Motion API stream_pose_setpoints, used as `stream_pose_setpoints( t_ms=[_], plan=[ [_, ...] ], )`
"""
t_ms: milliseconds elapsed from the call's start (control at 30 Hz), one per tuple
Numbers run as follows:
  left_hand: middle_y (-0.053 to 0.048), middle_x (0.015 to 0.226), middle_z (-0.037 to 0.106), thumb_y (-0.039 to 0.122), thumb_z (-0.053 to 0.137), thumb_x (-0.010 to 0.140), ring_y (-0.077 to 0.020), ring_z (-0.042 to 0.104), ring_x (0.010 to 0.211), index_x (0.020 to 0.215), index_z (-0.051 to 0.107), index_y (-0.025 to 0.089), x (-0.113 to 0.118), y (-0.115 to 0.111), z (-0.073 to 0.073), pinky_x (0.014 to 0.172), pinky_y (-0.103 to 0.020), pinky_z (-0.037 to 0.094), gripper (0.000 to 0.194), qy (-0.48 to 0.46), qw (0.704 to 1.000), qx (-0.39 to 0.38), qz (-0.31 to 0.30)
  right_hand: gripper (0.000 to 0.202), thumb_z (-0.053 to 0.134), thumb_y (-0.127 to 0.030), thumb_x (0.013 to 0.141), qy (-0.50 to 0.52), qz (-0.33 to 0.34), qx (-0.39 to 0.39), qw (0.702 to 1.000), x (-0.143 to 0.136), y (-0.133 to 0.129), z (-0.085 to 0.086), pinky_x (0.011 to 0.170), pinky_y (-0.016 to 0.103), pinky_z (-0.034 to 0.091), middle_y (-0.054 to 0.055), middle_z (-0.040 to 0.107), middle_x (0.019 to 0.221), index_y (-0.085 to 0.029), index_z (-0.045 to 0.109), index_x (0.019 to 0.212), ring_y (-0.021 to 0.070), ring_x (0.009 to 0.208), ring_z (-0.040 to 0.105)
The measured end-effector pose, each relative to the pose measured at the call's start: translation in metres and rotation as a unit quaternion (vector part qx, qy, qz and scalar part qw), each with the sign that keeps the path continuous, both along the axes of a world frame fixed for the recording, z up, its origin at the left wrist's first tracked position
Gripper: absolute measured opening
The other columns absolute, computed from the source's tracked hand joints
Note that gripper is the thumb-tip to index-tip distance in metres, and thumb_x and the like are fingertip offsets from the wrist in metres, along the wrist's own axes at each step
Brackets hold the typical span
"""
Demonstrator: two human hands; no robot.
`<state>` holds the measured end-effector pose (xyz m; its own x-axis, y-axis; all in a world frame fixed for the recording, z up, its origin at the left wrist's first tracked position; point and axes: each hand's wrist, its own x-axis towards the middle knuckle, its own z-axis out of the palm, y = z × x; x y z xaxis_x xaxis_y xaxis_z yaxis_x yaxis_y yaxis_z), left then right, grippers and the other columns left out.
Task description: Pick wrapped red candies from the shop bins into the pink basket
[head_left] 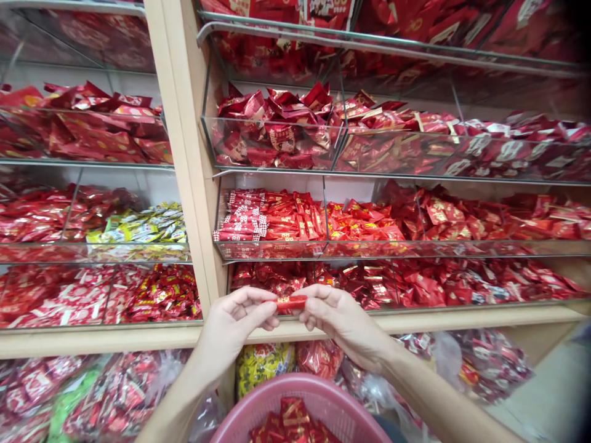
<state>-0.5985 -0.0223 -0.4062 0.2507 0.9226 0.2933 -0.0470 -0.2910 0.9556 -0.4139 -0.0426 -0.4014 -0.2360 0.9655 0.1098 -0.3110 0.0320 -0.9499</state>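
A small red wrapped candy (292, 302) with gold print is stretched level between my two hands. My left hand (247, 314) pinches its left end between thumb and fingers. At the other end, the thumb and fingers of my right hand (330, 314) are closed on it. Both hands are in front of the lowest shelf, above a pink plastic basket (295, 384). Inside the basket lie several red and gold wrapped packets (295, 418). The arms hide part of the shelf edge and the bags below.
Glass-fronted shelves (392, 249) hold many red packets in divided bins. A wooden post (184, 154) separates the left and right shelving. Yellow packets (143, 227) fill one left bin. Full plastic bags (124, 394), one with yellow packets (263, 366), lie beneath the wooden ledge (429, 321).
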Motion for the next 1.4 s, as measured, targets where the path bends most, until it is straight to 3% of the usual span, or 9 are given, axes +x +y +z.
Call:
stream_pose_setpoints(
  t_ms=[233, 533, 700, 800, 867, 967, 1100, 1233, 1400],
  plan=[
    [-0.001, 0.061, 0.07, 0.029, 0.07, 0.068, -0.0146, 0.066, 0.059, 0.082, 0.066, 0.015, 0.007, -0.016, 0.008, 0.061, -0.023, 0.054, 0.02, -0.006, 1.0, 0.003, 0.011, 0.032, 0.068, -0.041, 0.072, 0.03, 0.05, 0.055, 0.997, 0.008, 0.0, -0.013, 0.065, 0.024, 0.039, 0.004, 0.062, 0.083, -0.017, 0.065, 0.094, 0.0112, 0.074, 0.052],
    [-0.002, 0.061, 0.071, 0.029, 0.07, 0.069, -0.0145, 0.066, 0.059, 0.08, 0.067, 0.015, 0.013, -0.019, 0.011, 0.06, -0.022, 0.054, 0.018, -0.01, 1.0, -0.024, 0.0, 0.041, 0.07, -0.044, 0.07, 0.01, 0.043, 0.075, 0.996, 0.017, 0.002, -0.027, 0.066, 0.023, 0.038, 0.004, 0.061, 0.083, -0.017, 0.064, 0.099, 0.0107, 0.072, 0.052],
    [-0.001, 0.059, 0.07, 0.029, 0.068, 0.071, -0.013, 0.066, 0.057, 0.078, 0.067, 0.015, 0.014, -0.019, 0.01, 0.059, -0.021, 0.054, 0.016, -0.004, 0.999, -0.032, -0.013, 0.042, 0.071, -0.044, 0.068, 0.014, 0.026, 0.072, 0.997, 0.024, 0.006, -0.039, 0.062, 0.023, 0.039, 0.002, 0.061, 0.073, -0.016, 0.064, 0.098, 0.0098, 0.067, 0.052],
    [-0.002, 0.06, 0.071, 0.03, 0.066, 0.073, -0.0132, 0.066, 0.058, 0.081, 0.066, 0.016, 0.01, -0.013, 0.02, 0.058, -0.021, 0.054, 0.016, 0.016, 1.0, 0.003, 0.013, 0.042, 0.072, -0.044, 0.067, 0.03, 0.017, 0.062, 0.997, 0.03, 0.006, -0.049, 0.061, 0.022, 0.039, 0.003, 0.062, 0.079, -0.016, 0.064, 0.097, 0.01, 0.067, 0.053],
    [-0.002, 0.063, 0.071, 0.03, 0.065, 0.075, -0.0135, 0.067, 0.059, 0.084, 0.066, 0.016, 0.006, -0.004, 0.034, 0.059, -0.021, 0.054, 0.016, 0.039, 0.996, 0.063, 0.059, 0.04, 0.071, -0.042, 0.07, 0.048, 0.019, 0.054, 0.997, 0.034, 0.005, -0.056, 0.061, 0.022, 0.039, 0.006, 0.062, 0.089, -0.015, 0.063, 0.098, 0.0101, 0.071, 0.053],
    [-0.001, 0.066, 0.071, 0.029, 0.067, 0.073, -0.0134, 0.066, 0.061, 0.084, 0.067, 0.017, 0.005, 0.017, 0.063, 0.062, -0.023, 0.053, 0.016, 0.073, 0.965, 0.205, 0.148, 0.044, 0.063, -0.048, 0.075, 0.125, 0.068, 0.018, 0.99, 0.04, 0.001, -0.06, 0.063, 0.022, 0.04, 0.008, 0.061, 0.094, -0.014, 0.062, 0.103, 0.0113, 0.075, 0.054],
    [-0.002, 0.07, 0.07, 0.036, 0.065, 0.073, -0.0136, 0.063, 0.061, 0.083, 0.068, 0.016, 0.012, 0.049, 0.093, 0.057, -0.023, 0.048, 0.022, 0.161, 0.906, 0.333, 0.206, 0.077, 0.032, -0.075, 0.074, 0.252, 0.21, -0.067, 0.942, 0.041, -0.008, -0.054, 0.063, 0.028, 0.043, 0.012, 0.061, 0.095, -0.01, 0.06, 0.104, 0.016, 0.076, 0.056],
    [-0.003, 0.076, 0.07, 0.038, 0.062, 0.075, -0.0136, 0.061, 0.063, 0.084, 0.069, 0.016, 0.018, 0.072, 0.101, 0.059, -0.023, 0.045, 0.025, 0.249, 0.849, 0.406, 0.229, 0.093, 0.014, -0.084, 0.068, 0.29, 0.294, -0.09, 0.906, 0.039, -0.015, -0.05, 0.063, 0.034, 0.044, 0.013, 0.063, 0.09, -0.009, 0.061, 0.098, 0.0203, 0.074, 0.059],
    [-0.003, 0.079, 0.071, 0.043, 0.059, 0.077, -0.0155, 0.063, 0.068, 0.085, 0.069, 0.018, 0.021, 0.082, 0.099, 0.064, -0.024, 0.045, 0.028, 0.284, 0.818, 0.44, 0.236, 0.099, 0.009, -0.084, 0.067, 0.304, 0.341, -0.085, 0.886, 0.038, -0.016, -0.057, 0.062, 0.035, 0.046, 0.015, 0.065, 0.086, -0.007, 0.061, 0.099, 0.0225, 0.072, 0.063]
  ],
)
